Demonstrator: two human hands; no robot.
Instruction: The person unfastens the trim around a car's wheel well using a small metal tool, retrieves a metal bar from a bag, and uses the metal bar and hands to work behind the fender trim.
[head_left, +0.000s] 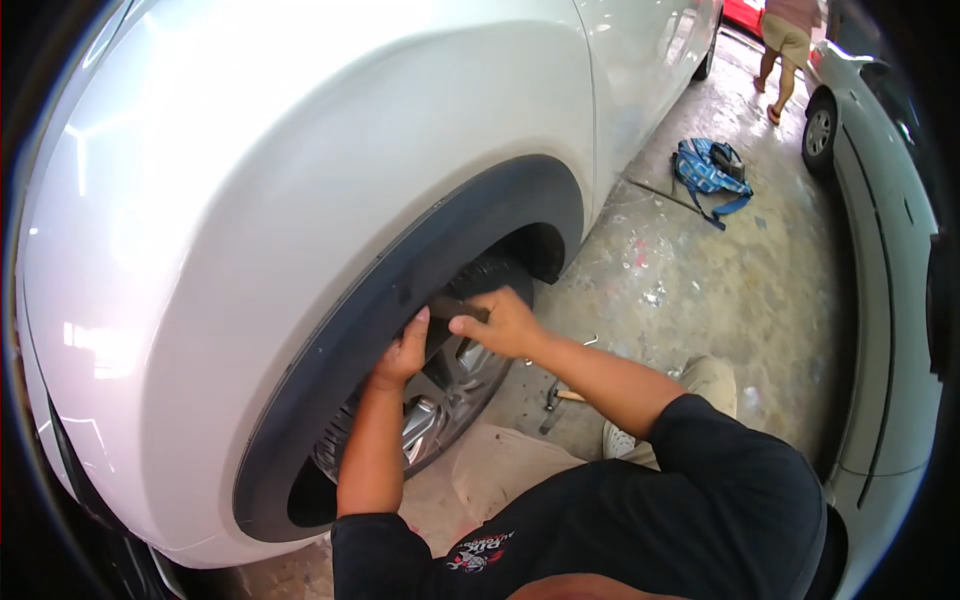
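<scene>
My right hand (505,322) is closed around a dark brown, flat block-like piece (460,309), whose exact kind I cannot make out. The piece reaches toward the inner edge of the black wheel arch trim (345,335) on a white car. At that edge, just left of the piece, is my left hand (403,352), thumb up and fingers mostly hidden; it appears to grip the trim. Below both hands sits the wheel (465,375), with a dark tire and a grey and silver rim, partly covered by my forearms.
A hammer (560,396) with a wooden handle lies on the floor by my shoe (618,440). Farther off are a blue backpack (712,170) and a thin dark bar (662,195). A grey-green car (880,260) stands at right; a person (788,45) is behind.
</scene>
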